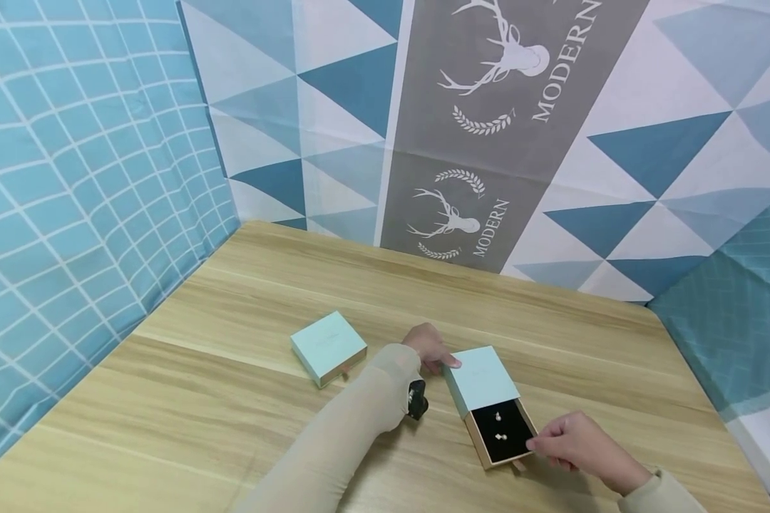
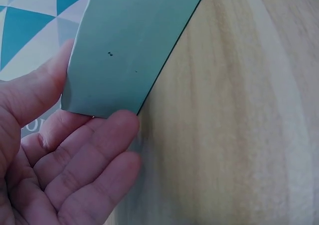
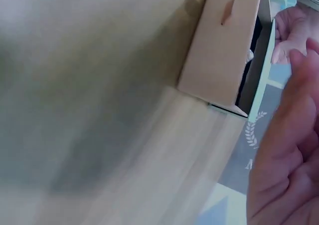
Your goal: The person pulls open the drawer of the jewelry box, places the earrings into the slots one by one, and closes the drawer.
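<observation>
A mint-green jewelry box point(image 1: 484, 377) lies on the wooden table, its drawer point(image 1: 481, 442) slid partway out toward the front. Two small pale earrings point(image 1: 500, 427) sit on black padding inside. My left hand point(image 1: 428, 345) holds the box's sleeve at its far left corner, the thumb along one face and fingers under the end in the left wrist view. Beside the drawer's front right corner is my right hand point(image 1: 580, 449), thumb and fingertips close together; in the right wrist view it shows apart from the drawer front point(image 3: 219, 50), with nothing visible in it.
A second mint-green box point(image 1: 329, 347), shut, lies on the table left of my left forearm. A small ribbon tab point(image 3: 228, 11) sticks out of the open drawer's front. Patterned cloth point(image 1: 334, 107) hangs behind the table point(image 1: 186, 399), and gridded blue cloth point(image 1: 70, 185) hangs at left.
</observation>
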A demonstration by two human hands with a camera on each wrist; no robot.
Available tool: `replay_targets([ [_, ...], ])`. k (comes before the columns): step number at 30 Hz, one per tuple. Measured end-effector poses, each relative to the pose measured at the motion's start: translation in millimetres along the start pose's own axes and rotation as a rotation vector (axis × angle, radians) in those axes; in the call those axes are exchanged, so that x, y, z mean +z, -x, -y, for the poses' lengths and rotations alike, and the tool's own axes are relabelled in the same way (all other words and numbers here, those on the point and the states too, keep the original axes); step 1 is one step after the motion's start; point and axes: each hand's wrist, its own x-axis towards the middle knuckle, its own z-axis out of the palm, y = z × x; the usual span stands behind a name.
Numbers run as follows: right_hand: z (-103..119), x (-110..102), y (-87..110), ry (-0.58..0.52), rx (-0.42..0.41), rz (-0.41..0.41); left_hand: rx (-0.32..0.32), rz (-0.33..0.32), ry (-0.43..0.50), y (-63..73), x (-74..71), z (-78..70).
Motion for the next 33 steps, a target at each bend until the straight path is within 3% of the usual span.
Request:
replay_targets([
  [5,-12.2,15.4,11.9,-0.150,0.114,0.096,-0.007,-0.007,0.007,0.1,0.1,1.1],
  [9,-20.0,27.7,15.0,-0.233,0.190,0.127,-0.024,-0.021,0.050,0.2,1.8,1.4],
  [16,-30.1,36.2,11.7,-0.425,0.226,0.105,-0.040,-0.024,0.072,-2.7,4.5,1.2],
  [20,-32.0,39.4,8.1,-0.471,0.238,0.067,-0.055,-0.033,0.069,-0.3,3.5,-1.2],
  [27,-28.1,41.9,5.0,-0.596,0.283,0.040,-0.004,-0.046,0.017,3.6,3.5,-2.2],
  [33,-24.8,44.2,0.8,-0.671,0.300,0.022,-0.010,-0.051,-0.010,2.6,4.2,-2.4],
])
